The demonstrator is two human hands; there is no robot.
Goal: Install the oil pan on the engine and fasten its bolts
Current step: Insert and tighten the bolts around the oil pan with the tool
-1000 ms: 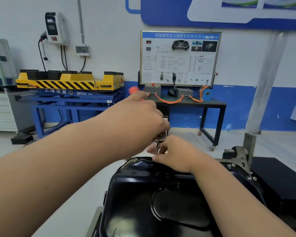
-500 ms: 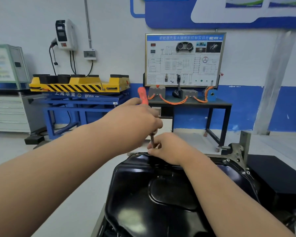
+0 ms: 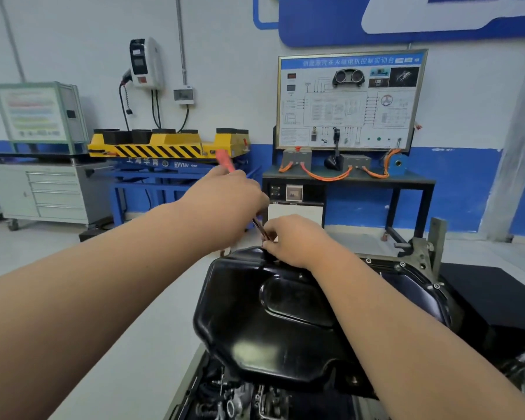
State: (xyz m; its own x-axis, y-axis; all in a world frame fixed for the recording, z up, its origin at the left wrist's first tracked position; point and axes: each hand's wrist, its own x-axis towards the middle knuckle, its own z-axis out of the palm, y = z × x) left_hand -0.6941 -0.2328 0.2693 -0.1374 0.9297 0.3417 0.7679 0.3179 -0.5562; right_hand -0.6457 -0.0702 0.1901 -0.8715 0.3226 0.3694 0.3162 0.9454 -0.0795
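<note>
1. Gripping red-handled tool (image 3: 225,161) in curled left hand (image 3: 228,204), shaft angled toward far edge of oil pan (image 3: 255,322).
2. Pinching the shaft's lower end with right hand (image 3: 297,241).
3. Judging oil pan, seated atop engine (image 3: 240,398), stiff, heavy, slick: best held by its flange.

The oil pan (image 3: 270,313) sits on top of the engine (image 3: 240,398), near and central. At the pan's far rim the right hand (image 3: 294,237) pinches the lower end of a tool (image 3: 259,227). The left hand (image 3: 225,204), just left and above, grips the tool's handle. Bolts (image 3: 402,264) sit in the pan's far right flange. Far behind, a desk (image 3: 406,180) carries a display board (image 3: 349,100). Left of it stands a lift platform (image 3: 164,147), then a drawer cabinet (image 3: 43,189).
</note>
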